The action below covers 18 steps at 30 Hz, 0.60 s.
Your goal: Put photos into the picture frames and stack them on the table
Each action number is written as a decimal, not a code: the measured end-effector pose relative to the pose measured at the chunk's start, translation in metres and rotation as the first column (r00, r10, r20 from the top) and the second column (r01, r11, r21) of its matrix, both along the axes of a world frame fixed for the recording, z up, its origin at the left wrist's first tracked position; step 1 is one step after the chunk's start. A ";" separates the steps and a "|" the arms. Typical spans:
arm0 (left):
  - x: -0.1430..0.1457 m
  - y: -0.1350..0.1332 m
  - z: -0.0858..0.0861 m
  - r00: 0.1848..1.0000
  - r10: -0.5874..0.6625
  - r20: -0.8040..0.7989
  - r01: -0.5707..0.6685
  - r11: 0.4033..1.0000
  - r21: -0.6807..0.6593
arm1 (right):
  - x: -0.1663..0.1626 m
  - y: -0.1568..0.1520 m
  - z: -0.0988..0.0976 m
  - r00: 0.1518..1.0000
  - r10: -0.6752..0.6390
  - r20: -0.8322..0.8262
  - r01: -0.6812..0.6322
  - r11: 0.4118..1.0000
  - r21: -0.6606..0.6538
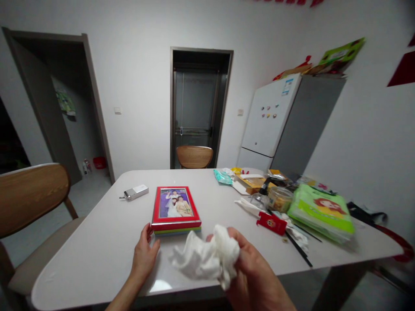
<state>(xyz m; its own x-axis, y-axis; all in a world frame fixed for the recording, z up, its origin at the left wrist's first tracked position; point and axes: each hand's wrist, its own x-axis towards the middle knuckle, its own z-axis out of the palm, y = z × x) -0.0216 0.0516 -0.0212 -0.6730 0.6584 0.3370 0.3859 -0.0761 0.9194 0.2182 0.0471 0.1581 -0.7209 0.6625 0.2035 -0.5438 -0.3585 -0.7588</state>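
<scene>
A red photo frame (175, 208) lies flat on the white table (97, 242), stacked on other coloured frames whose green and blue edges show beneath it. My left hand (145, 255) rests on the table with its fingertips touching the stack's near left corner, fingers extended. My right hand (251, 272) is closed around a crumpled white cloth or tissue (207, 255), held just above the table's near edge, in front of the stack.
A small silver device (136, 192) lies left of the frames. The right side holds a red packet (271, 223), a glass jar (280, 198), a green package (320, 211), boxes and black chopsticks (300, 250). Wooden chairs (30, 198) stand left and far. A fridge (275, 121) is behind.
</scene>
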 end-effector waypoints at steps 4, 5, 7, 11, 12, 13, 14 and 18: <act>0.001 -0.001 0.001 1.000 0.015 -0.025 -0.016 1.000 -0.025 | -0.008 0.030 -0.022 0.981 -0.180 0.069 0.184 0.982 -0.046; 0.000 -0.001 0.001 0.999 0.020 -0.032 -0.021 0.999 -0.031 | -0.006 0.042 -0.031 0.965 -0.234 0.116 0.236 0.972 -0.004; 0.000 0.000 0.000 0.999 0.019 -0.041 -0.021 0.999 -0.032 | 0.003 0.076 -0.053 0.882 -0.407 0.238 0.374 0.911 0.172; -0.001 0.001 -0.002 0.999 0.009 -0.037 -0.010 1.000 -0.028 | 0.050 0.172 -0.108 0.270 -0.903 0.333 0.471 0.426 0.773; 0.000 0.000 -0.002 0.999 0.010 -0.038 -0.012 0.999 -0.031 | 0.065 0.195 -0.121 0.098 -0.942 0.321 0.371 0.334 0.866; 0.000 -0.001 -0.001 0.999 0.014 -0.041 -0.015 0.999 -0.036 | 0.079 0.215 -0.133 -0.004 -0.950 0.311 0.252 0.300 0.920; 0.001 -0.001 -0.001 0.999 0.019 -0.047 -0.021 0.999 -0.040 | 0.091 0.230 -0.142 -0.048 -0.954 0.298 0.114 0.291 0.950; 0.003 -0.004 0.006 0.994 0.055 -0.091 -0.059 0.997 -0.042 | 0.092 0.236 -0.152 -0.156 -0.982 0.104 -0.152 0.128 0.980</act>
